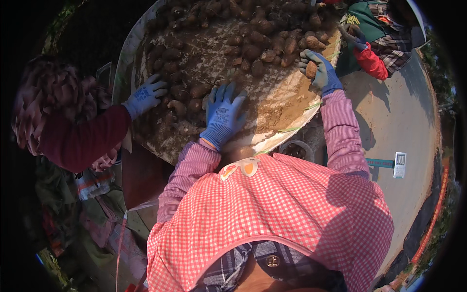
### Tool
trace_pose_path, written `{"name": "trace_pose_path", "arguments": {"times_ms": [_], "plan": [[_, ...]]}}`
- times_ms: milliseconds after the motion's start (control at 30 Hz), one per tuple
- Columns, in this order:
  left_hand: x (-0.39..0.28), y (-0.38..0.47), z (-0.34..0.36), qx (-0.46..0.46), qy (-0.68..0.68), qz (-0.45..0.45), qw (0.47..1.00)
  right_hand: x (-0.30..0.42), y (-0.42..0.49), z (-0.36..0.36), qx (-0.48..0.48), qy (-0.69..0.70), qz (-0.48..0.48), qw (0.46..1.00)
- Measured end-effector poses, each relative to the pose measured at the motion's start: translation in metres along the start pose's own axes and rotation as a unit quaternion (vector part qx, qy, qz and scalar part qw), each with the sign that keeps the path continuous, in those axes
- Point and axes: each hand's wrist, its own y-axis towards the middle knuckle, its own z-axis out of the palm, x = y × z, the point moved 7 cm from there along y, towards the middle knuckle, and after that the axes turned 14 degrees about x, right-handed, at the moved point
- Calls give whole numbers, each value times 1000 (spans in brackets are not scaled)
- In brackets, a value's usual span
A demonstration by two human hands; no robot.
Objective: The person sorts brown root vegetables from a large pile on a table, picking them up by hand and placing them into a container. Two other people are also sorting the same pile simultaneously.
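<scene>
Before me is a wide, soil-covered sorting surface [270,91] with many brown taro-like tubers [251,52] on it. My left hand [224,113], in a blue glove, lies palm down with fingers spread at the right edge of a group of tubers [199,91]. Nothing shows in its fingers, though what is under the palm is hidden. At the right rim, my right hand [321,71], also gloved, holds one small brown tuber [311,69] between thumb and fingers. More tubers lie just beyond it.
At left, a co-worker's gloved hand [145,95] touches the tubers. Another co-worker's gloved hand [355,38] holds a tuber at upper right. A round container [310,148] with dark contents stands below the near rim. Right of me is paved ground [408,124].
</scene>
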Motion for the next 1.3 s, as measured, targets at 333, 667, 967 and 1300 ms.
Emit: {"name": "trace_pose_path", "arguments": {"times_ms": [333,667,967,1300], "plan": [[33,-76,-32,-45,-160,17,986,15,82,2,7,-589,133,797],[31,-112,-54,-133,-236,-112,956,38,94,21,2,-709,69,702],[13,-96,-50,-85,-301,-53,948,1,88,45,46,-505,37,861],[-6,-13,-41,-45,-617,-39,785,-20,-66,126,317,288,-109,897]]}}
